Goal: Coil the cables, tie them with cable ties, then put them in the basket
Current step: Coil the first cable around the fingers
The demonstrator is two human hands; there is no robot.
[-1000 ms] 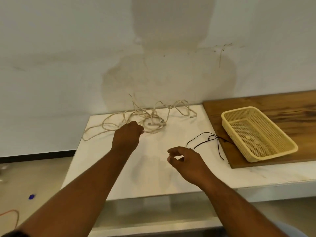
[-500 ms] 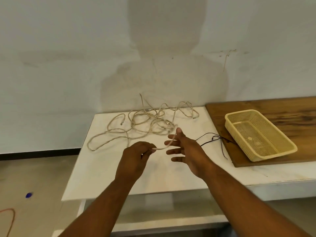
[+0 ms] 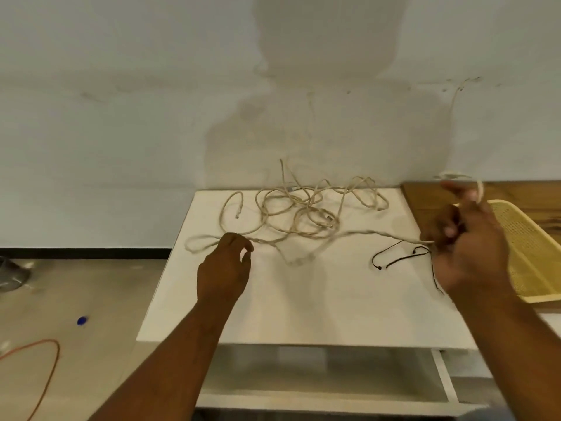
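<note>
A tangle of beige cable (image 3: 299, 212) lies at the back of the white table (image 3: 303, 305). One strand runs taut from it to my right hand (image 3: 467, 247), which is raised at the right and grips the cable, a loop curling over its fingers. My left hand (image 3: 226, 265) hovers low over the left part of the cable, thumb and fingers pinching toward a strand; whether it grips is unclear. Thin black cable ties (image 3: 394, 256) lie on the table just left of my right hand. The yellow basket (image 3: 528, 238) sits behind my right hand on a wooden board (image 3: 431, 196).
The wall stands directly behind the table. On the floor to the left lie an orange cord (image 3: 45, 369), a small blue object (image 3: 82, 320) and a grey item (image 3: 12, 273). A lower white shelf (image 3: 318, 378) shows under the table's front edge.
My right hand has swung to the right and upward, drawing a strand of beige cable out taut. My left hand moved left and back toward the cable loops.
</note>
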